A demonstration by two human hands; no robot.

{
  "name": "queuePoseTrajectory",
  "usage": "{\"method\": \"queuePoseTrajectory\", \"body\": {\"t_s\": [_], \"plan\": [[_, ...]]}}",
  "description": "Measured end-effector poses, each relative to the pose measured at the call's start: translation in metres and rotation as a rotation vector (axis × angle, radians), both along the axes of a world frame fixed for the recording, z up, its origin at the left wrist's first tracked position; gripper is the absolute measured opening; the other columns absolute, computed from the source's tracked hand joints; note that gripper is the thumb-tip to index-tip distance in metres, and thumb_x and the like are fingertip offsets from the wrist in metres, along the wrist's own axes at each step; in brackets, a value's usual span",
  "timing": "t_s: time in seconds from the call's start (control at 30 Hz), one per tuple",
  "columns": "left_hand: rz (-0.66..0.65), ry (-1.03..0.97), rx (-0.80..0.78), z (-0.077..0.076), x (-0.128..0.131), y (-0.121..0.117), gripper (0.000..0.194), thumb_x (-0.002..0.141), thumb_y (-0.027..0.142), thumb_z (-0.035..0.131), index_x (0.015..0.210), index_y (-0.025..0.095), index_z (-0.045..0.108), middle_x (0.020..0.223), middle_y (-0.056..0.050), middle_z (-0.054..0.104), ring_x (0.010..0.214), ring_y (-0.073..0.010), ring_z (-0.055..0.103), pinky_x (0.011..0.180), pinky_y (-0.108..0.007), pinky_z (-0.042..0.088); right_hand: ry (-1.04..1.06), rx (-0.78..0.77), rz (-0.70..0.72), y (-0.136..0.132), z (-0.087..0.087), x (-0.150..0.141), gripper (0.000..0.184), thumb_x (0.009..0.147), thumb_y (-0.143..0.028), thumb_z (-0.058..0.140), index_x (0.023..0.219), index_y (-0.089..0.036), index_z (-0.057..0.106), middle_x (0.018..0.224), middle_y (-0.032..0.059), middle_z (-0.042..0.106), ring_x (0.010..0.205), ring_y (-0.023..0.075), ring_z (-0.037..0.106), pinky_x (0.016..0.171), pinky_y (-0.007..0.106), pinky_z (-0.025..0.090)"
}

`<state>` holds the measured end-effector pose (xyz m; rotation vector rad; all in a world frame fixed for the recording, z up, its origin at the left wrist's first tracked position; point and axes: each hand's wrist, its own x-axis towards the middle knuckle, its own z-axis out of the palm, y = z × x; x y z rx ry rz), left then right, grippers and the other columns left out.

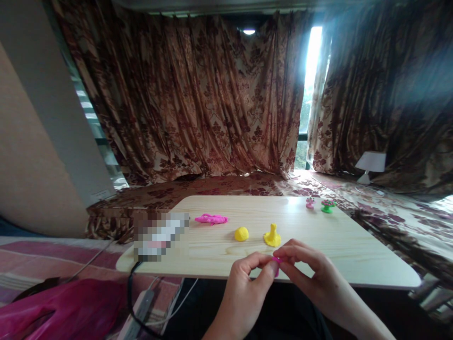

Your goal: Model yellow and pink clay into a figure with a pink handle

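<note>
Between the fingertips of both hands is a small lump of pink modelling clay (277, 260), partly covered by the fingers. My left hand (252, 276) pinches it from the left with thumb and forefinger. From the right, my right hand (308, 265) pinches the same lump. Just beyond the hands stands a yellow clay stem on a flared base (272, 236). A yellow clay dome (241, 233) sits to its left. Farther left lies a larger elongated piece of pink clay (211, 219). Two small mushroom-like clay figures, one pink (310, 203) and one green (328, 206), stand at the far right.
All this is on a pale wooden table (368, 255) with rounded corners. A blurred-out object (161, 238) with a black cable lies at its left end. A power strip (139, 314) is below left. A white lamp (371, 163) stands beyond, on the right.
</note>
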<state>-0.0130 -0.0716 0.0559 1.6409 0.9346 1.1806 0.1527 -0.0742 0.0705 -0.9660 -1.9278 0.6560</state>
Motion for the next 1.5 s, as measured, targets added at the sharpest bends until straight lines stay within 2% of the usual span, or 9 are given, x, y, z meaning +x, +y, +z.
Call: {"method": "queuePoseTrajectory", "body": {"t_s": [0.23,0.53,0.73,0.87,1.0,1.1,1.23,1.33,1.5], "plan": [[-0.014,0.031,0.018,0.002,0.0,-0.001,0.022,0.089,0.029,0.053,0.086,0.018,0.071,0.081,0.0,0.067,0.084,-0.018,0.059,0.083,-0.026,0.042,0.006,-0.056,0.08,-0.005,0.007,0.002,0.019,0.094,-0.025,0.046,0.102,-0.022,0.063,0.095,0.003,0.059,0.09,0.0147,0.057,0.08,0.026,0.046],[-0.031,-0.03,-0.051,-0.001,0.0,-0.002,0.024,0.087,0.034,0.055,0.082,0.017,0.072,0.074,0.0,0.063,0.078,-0.0169,0.056,0.073,-0.025,0.042,-0.05,-0.06,0.112,-0.006,0.011,0.004,0.03,0.096,-0.03,0.042,0.081,-0.019,0.065,0.092,0.0032,0.057,0.085,0.0133,0.056,0.077,0.023,0.044],[-0.006,-0.075,-0.046,-0.012,0.0,0.004,0.022,0.088,0.028,0.053,0.091,0.019,0.072,0.079,-0.001,0.068,0.085,-0.0185,0.06,0.078,-0.026,0.045,-0.198,0.026,0.097,-0.009,0.007,0.002,0.025,0.095,-0.027,0.043,0.109,-0.025,0.064,0.097,0.0043,0.058,0.087,0.0144,0.057,0.077,0.025,0.046],[0.009,-0.031,-0.014,-0.01,0.003,0.011,0.023,0.088,0.029,0.053,0.083,0.016,0.072,0.073,-0.001,0.067,0.077,-0.0178,0.059,0.075,-0.026,0.043,-0.12,0.038,0.013,-0.001,0.0,0.008,0.026,0.091,-0.028,0.051,0.113,-0.023,0.063,0.099,0.0053,0.064,0.09,0.0167,0.06,0.08,0.027,0.049],[0.039,-0.016,0.028,0.001,0.004,0.02,0.022,0.085,0.033,0.057,0.08,0.017,0.072,0.073,-0.001,0.067,0.075,-0.0172,0.057,0.074,-0.025,0.042,-0.047,0.037,-0.037,0.021,-0.001,0.014,0.017,0.086,-0.025,0.058,0.099,-0.022,0.068,0.086,0.0008,0.068,0.08,0.0147,0.062,0.074,0.026,0.049],[0.048,-0.036,0.042,0.006,0.001,0.037,0.031,0.088,0.038,0.051,0.078,0.017,0.071,0.075,-0.001,0.067,0.08,-0.0175,0.058,0.077,-0.025,0.042,-0.059,-0.002,-0.024,0.052,0.002,0.015,0.013,0.087,-0.024,0.057,0.09,-0.02,0.069,0.084,-0.0002,0.069,0.08,0.0144,0.063,0.073,0.026,0.049],[0.108,-0.056,0.032,0.002,-0.005,0.083,0.036,0.092,0.042,0.044,0.099,0.016,0.067,0.081,-0.002,0.068,0.083,-0.0181,0.062,0.085,-0.033,0.044,-0.076,-0.046,-0.042,0.106,0.004,0.016,0.017,0.089,-0.029,0.056,0.095,-0.014,0.064,0.088,0.0013,0.067,0.08,0.0145,0.064,0.074,0.032,0.052],[0.1,-0.022,0.027,-0.002,-0.005,0.12,0.029,0.091,0.037,0.051,0.105,0.014,0.061,0.101,-0.006,0.066,0.09,-0.0194,0.063,0.083,-0.041,0.049,-0.111,-0.091,-0.024,0.139,0.004,0.015,0.021,0.09,-0.03,0.055,0.102,-0.014,0.061,0.099,0.0032,0.065,0.082,0.0147,0.064,0.073,0.033,0.053],[-0.01,0.051,0.01,-0.002,0.005,0.152,0.028,0.089,0.029,0.056,0.113,0.015,0.057,0.113,-0.007,0.061,0.094,-0.0206,0.063,0.08,-0.041,0.052,-0.125,-0.149,0.014,0.159,0.001,0.015,0.024,0.09,-0.03,0.055,0.108,-0.015,0.058,0.107,0.0048,0.063,0.089,0.0169,0.063,0.076,0.035,0.053]]}}
